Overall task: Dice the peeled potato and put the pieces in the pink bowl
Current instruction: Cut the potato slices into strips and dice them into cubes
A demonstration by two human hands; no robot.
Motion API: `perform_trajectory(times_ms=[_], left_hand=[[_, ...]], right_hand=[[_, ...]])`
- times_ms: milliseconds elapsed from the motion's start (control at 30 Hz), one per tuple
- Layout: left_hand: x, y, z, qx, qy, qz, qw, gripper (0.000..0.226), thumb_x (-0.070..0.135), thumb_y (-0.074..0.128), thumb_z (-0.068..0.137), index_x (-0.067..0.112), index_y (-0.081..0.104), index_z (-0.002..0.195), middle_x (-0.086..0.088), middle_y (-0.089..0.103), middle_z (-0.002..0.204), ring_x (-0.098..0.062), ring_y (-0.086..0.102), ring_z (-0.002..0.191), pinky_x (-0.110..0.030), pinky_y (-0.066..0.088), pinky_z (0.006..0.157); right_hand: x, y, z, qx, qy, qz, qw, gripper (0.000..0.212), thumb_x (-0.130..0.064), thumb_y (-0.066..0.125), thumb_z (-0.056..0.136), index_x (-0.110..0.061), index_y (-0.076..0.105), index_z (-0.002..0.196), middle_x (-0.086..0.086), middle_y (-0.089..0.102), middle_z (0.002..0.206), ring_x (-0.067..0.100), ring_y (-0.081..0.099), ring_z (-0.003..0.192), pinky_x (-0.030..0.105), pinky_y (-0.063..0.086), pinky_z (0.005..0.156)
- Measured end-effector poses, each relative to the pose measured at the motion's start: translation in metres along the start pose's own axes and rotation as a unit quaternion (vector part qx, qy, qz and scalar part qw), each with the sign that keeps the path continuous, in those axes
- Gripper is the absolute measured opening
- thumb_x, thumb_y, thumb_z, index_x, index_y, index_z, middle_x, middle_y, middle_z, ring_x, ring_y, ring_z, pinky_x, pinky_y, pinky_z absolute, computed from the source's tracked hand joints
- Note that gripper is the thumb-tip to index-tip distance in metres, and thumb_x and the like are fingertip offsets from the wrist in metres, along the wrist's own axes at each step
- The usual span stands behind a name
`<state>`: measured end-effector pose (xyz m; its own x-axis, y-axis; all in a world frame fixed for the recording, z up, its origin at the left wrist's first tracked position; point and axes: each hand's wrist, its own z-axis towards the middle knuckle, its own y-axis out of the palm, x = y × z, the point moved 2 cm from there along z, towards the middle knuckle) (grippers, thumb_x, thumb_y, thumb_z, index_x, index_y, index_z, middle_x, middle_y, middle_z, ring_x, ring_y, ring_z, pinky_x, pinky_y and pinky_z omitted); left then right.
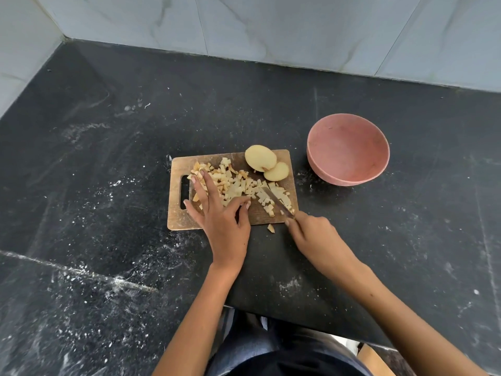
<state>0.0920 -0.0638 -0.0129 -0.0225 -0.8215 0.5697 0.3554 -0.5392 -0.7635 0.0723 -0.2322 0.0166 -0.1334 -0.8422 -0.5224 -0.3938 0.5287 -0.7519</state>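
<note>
Gripping a knife (276, 200) in the right hand (311, 234), blade pointing up-left across yellow potato cubes (244, 187); resting flat, spread left hand (219, 213) on them, on a wooden board (179, 218) beside the round pink bowl (348, 149).

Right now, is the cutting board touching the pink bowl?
Apart. The head view shows a strip of dark counter between the cutting board right edge and the pink bowl.

You are seeing dark counter (113, 164) lying bare left of the cutting board (179, 221) | pink bowl (347, 149) standing just right of it | 2 potato pieces (267, 162) crowding the board's far-right corner | diced heap (238, 185) filling its middle.
</note>
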Motion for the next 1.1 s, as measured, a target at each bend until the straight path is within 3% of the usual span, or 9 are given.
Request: perform_trajectory(times_ms=[133, 267, 433, 600, 700, 800, 867, 1100], left_hand=[[0.006, -0.005, -0.009, -0.048, 0.083, -0.021, 0.995, 0.005, 0.029, 0.072, 0.084, 0.028, 0.075, 0.087, -0.019, 0.014, 0.158, -0.034, -0.005, 0.147, -0.054, -0.008, 0.115], [0.011, -0.006, -0.02, -0.131, 0.144, 0.027, 0.98, 0.012, 0.038, 0.071, 0.08, 0.037, 0.075, 0.09, -0.017, 0.011, 0.158, -0.035, -0.005, 0.147, -0.054, -0.008, 0.115], [0.009, -0.009, -0.022, -0.147, 0.185, 0.05, 0.97, 0.011, 0.038, 0.068, 0.082, 0.032, 0.076, 0.078, -0.017, 0.017, 0.157, -0.034, 0.0, 0.147, -0.062, 0.005, 0.113], [0.009, -0.009, -0.021, -0.174, 0.169, 0.089, 0.966, 0.013, 0.035, 0.072, 0.082, 0.022, 0.07, 0.081, -0.017, 0.011, 0.158, -0.028, -0.008, 0.146, -0.063, 0.002, 0.113], [0.007, -0.012, -0.02, -0.125, 0.143, 0.046, 0.981, 0.011, 0.032, 0.072, 0.082, 0.022, 0.069, 0.08, -0.018, 0.015, 0.157, -0.028, -0.005, 0.147, -0.056, -0.004, 0.115], [0.004, -0.015, -0.011, -0.059, 0.04, -0.005, 0.997, 0.008, 0.029, 0.073, 0.082, 0.021, 0.073, 0.079, -0.013, 0.014, 0.158, -0.023, -0.009, 0.147, -0.048, -0.013, 0.114], [0.002, -0.013, -0.007, -0.055, 0.002, 0.006, 0.998, 0.007, 0.026, 0.073, 0.082, 0.02, 0.075, 0.08, -0.012, 0.013, 0.158, -0.018, -0.014, 0.146, -0.049, -0.013, 0.113], [-0.011, -0.011, -0.013, -0.079, 0.021, 0.021, 0.996, 0.012, 0.019, 0.073, 0.083, 0.025, 0.076, 0.093, -0.015, 0.013, 0.158, -0.02, -0.012, 0.146, -0.062, -0.006, 0.111]], right_hand=[[0.017, -0.004, -0.004, 0.004, 0.026, 0.011, 1.0, 0.03, -0.037, 0.038, 0.1, -0.02, 0.043, 0.076, -0.001, 0.053, 0.069, 0.02, 0.052, 0.065, 0.033, 0.037, 0.059], [0.021, -0.002, -0.009, 0.007, 0.042, 0.03, 0.999, 0.03, -0.036, 0.039, 0.1, -0.02, 0.044, 0.076, 0.0, 0.054, 0.069, 0.016, 0.053, 0.063, 0.034, 0.04, 0.058], [0.017, 0.001, -0.014, 0.01, 0.04, 0.043, 0.998, 0.03, -0.037, 0.039, 0.1, -0.015, 0.048, 0.081, 0.004, 0.057, 0.071, 0.02, 0.055, 0.065, 0.038, 0.045, 0.062], [0.013, 0.002, -0.017, 0.006, 0.032, 0.041, 0.999, 0.027, -0.037, 0.04, 0.1, -0.015, 0.05, 0.087, 0.002, 0.058, 0.072, 0.019, 0.057, 0.066, 0.037, 0.046, 0.062], [0.008, 0.004, -0.02, 0.006, 0.023, 0.037, 0.999, 0.028, -0.038, 0.039, 0.1, -0.016, 0.048, 0.086, 0.001, 0.057, 0.071, 0.021, 0.057, 0.067, 0.036, 0.045, 0.063], [0.0, 0.009, -0.023, 0.008, 0.009, 0.025, 1.0, 0.029, -0.039, 0.038, 0.1, -0.017, 0.044, 0.083, 0.0, 0.054, 0.07, 0.027, 0.057, 0.07, 0.037, 0.045, 0.064], [-0.006, 0.012, -0.022, 0.005, 0.001, 0.015, 1.0, 0.029, -0.039, 0.036, 0.101, -0.016, 0.043, 0.085, 0.002, 0.055, 0.072, 0.031, 0.058, 0.073, 0.038, 0.045, 0.065], [-0.017, 0.02, -0.022, -0.019, -0.002, -0.014, 1.0, 0.029, -0.04, 0.033, 0.101, -0.016, 0.046, 0.092, 0.006, 0.061, 0.082, 0.027, 0.061, 0.077, 0.039, 0.049, 0.068]])
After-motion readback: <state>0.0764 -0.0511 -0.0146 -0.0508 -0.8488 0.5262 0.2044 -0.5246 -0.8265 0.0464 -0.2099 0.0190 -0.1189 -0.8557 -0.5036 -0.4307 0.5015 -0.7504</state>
